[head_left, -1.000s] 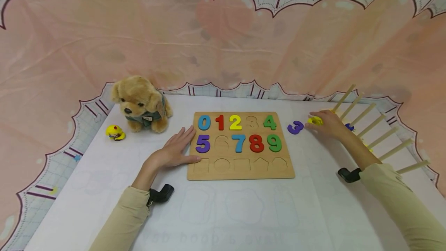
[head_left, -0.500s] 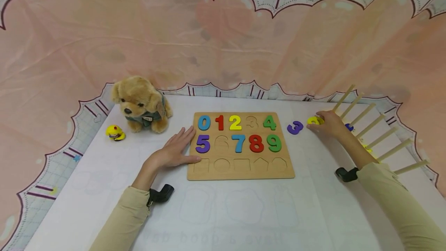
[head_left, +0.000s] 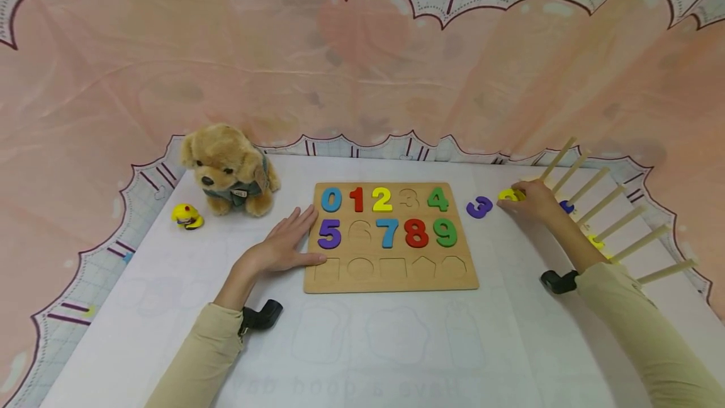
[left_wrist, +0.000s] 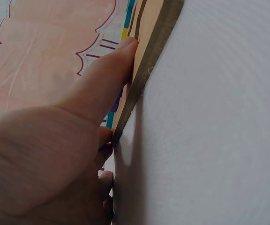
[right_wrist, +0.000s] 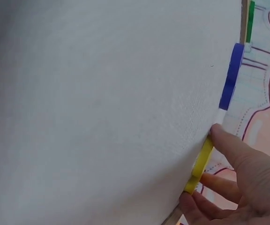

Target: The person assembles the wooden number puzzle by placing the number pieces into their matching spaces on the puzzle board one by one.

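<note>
A wooden number board (head_left: 391, 285) lies flat in the head view, with several coloured numbers in its recesses; the outlines of the 3 and the 6 show bare wood. My left hand (head_left: 286, 245) rests on its left edge, fingers spread and thumb on the surface; the left wrist view shows the thumb (left_wrist: 111, 65) along the board's edge. To the right, my right hand (head_left: 532, 201) pinches a yellow number piece (head_left: 508, 195), perhaps a 6, partly hidden by the fingers. In the right wrist view this yellow piece (right_wrist: 203, 157) sits at table level. Beside it lies a purple 3 (head_left: 483, 211).
A row of slanted wooden pegs (head_left: 603, 204) stands behind my right forearm, with a blue piece (head_left: 567, 206) and a yellow piece (head_left: 596, 241) among them. On the left are a plush dog (head_left: 229, 165) and a small yellow duck (head_left: 187, 214).
My right hand and forearm have shifted slightly left, and the fingers now sit closer round the yellow number piece. My left hand and the board stay in place.
</note>
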Demonstrator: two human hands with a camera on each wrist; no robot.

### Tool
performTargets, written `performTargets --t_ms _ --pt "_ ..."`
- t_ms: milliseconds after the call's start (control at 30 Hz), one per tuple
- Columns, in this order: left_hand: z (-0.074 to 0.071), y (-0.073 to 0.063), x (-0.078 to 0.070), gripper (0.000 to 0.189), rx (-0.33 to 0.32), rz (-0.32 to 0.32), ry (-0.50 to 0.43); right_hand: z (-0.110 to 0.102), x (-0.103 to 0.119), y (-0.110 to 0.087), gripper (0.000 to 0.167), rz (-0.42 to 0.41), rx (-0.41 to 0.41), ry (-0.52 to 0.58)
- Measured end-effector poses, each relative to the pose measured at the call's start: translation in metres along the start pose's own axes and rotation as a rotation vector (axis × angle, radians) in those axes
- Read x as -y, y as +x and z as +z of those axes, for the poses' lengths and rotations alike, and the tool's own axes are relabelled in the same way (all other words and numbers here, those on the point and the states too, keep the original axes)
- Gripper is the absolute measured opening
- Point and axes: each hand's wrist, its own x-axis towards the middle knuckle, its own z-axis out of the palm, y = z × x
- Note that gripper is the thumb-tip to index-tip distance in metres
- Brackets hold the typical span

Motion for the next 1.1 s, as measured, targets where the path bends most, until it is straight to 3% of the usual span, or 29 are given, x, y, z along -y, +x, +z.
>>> performTargets --t_ms 567,900,1100 --pt "0.0 0.0 0.0 0.101 -0.003 0.002 -0.002 0.002 -0.001 0.003 0.064 -0.005 -0.01 -0.001" --pt "0.001 0.002 0.0 0.1 0.005 0.018 -0.005 0.003 0.001 0.0 0.069 0.012 -0.091 0.027" --pt "0.001 0.002 0.001 0.1 -0.001 0.009 -0.006 -0.001 0.016 -0.006 0.066 -0.054 -0.165 0.103"
